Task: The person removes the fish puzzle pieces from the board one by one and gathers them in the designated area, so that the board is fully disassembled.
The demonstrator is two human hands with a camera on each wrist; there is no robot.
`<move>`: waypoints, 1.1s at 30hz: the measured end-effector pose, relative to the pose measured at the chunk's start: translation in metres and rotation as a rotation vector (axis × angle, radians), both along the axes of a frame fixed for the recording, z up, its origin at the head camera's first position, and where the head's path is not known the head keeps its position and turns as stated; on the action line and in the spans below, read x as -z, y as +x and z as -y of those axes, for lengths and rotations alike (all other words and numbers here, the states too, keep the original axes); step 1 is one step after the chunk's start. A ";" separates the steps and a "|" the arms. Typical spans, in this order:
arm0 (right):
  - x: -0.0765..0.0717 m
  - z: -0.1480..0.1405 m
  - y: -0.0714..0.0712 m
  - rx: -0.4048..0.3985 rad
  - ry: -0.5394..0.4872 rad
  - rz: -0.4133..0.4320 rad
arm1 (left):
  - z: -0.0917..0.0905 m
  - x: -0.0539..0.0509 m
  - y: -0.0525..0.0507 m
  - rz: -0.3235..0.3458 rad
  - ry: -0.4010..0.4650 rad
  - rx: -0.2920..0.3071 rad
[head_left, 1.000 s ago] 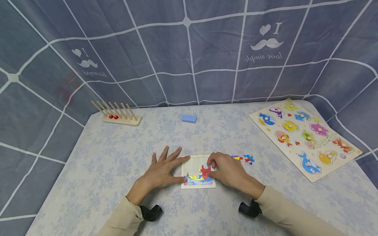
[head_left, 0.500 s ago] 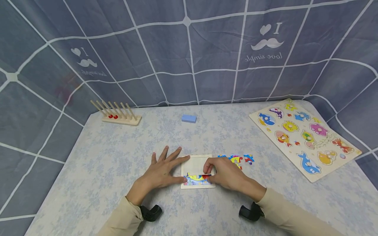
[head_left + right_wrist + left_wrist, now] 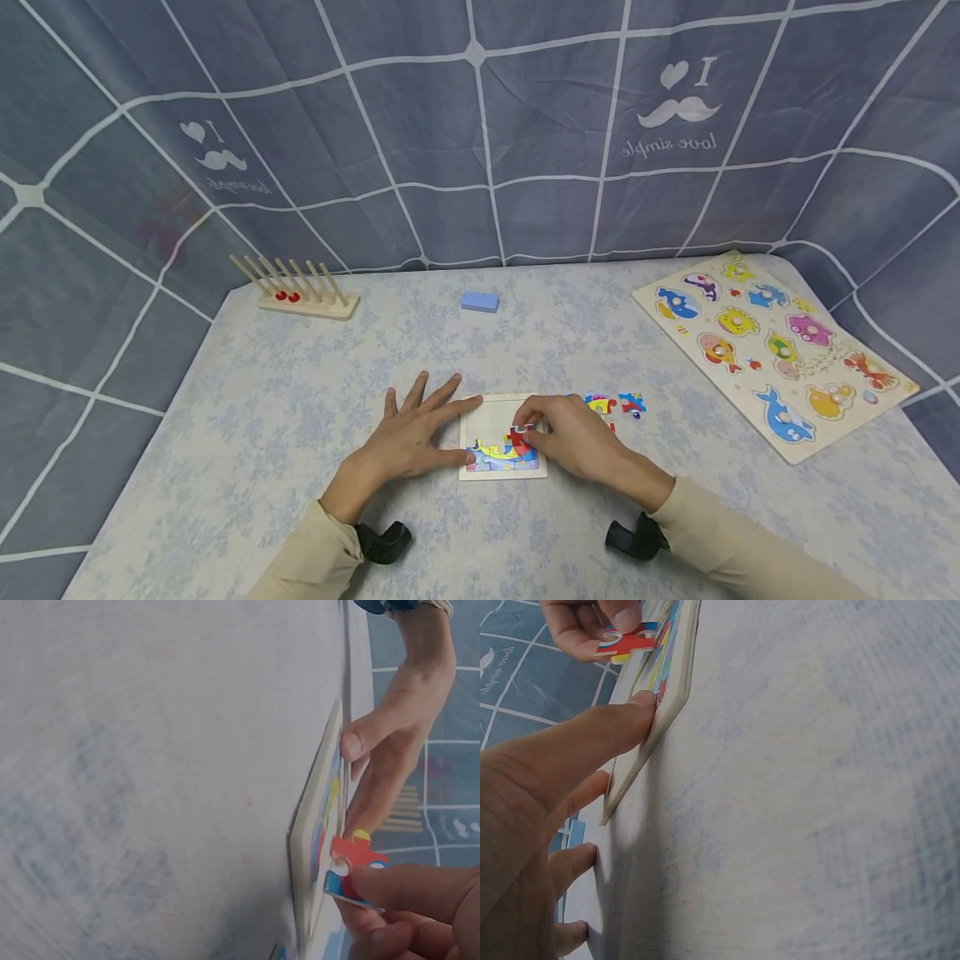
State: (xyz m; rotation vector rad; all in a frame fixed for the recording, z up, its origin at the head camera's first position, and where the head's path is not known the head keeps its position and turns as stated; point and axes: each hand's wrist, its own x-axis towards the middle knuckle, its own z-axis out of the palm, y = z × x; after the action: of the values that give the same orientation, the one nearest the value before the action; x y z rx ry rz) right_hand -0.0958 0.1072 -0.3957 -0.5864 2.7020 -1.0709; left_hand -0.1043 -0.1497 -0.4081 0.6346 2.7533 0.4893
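A small jigsaw puzzle in a pale wooden frame [image 3: 504,476] lies on the table, its lower part filled with colourful pieces and its upper part bare board. My left hand [image 3: 408,442] is spread flat at the frame's left side, thumb on the lower left edge and index fingertip by the upper left corner. Over the frame's right side my right hand [image 3: 573,437] pinches a red puzzle piece [image 3: 352,859] with blue and yellow bits between thumb and fingers. In the left wrist view that piece [image 3: 626,641] is raised and tilted above the board.
Several loose puzzle pieces [image 3: 632,403] lie right of the frame, some partly hidden by the right hand. A blue block [image 3: 480,302] sits farther back. At the back left stands a wooden peg rack [image 3: 309,307] with red beads; a sea-animal puzzle board [image 3: 776,350] lies at right.
The right hand turned the red piece edge-on above the frame, then tipped its face back into sight, moving slightly left overall. The left hand has stayed still.
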 end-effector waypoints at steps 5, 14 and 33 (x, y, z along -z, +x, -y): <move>-0.001 -0.003 -0.002 0.031 -0.059 -0.001 | 0.000 0.000 0.000 -0.010 -0.007 -0.005; -0.003 -0.019 -0.008 0.070 -0.145 0.078 | -0.001 0.000 0.000 -0.004 -0.011 -0.008; -0.002 -0.076 -0.005 0.159 -0.150 0.211 | 0.001 0.000 0.001 0.001 0.007 0.003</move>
State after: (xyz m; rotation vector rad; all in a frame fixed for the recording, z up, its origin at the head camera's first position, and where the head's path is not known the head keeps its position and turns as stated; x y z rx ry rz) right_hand -0.1010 0.1837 -0.3941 -0.2645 2.5337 -1.3041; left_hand -0.1028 -0.1504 -0.4082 0.6400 2.7505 0.4993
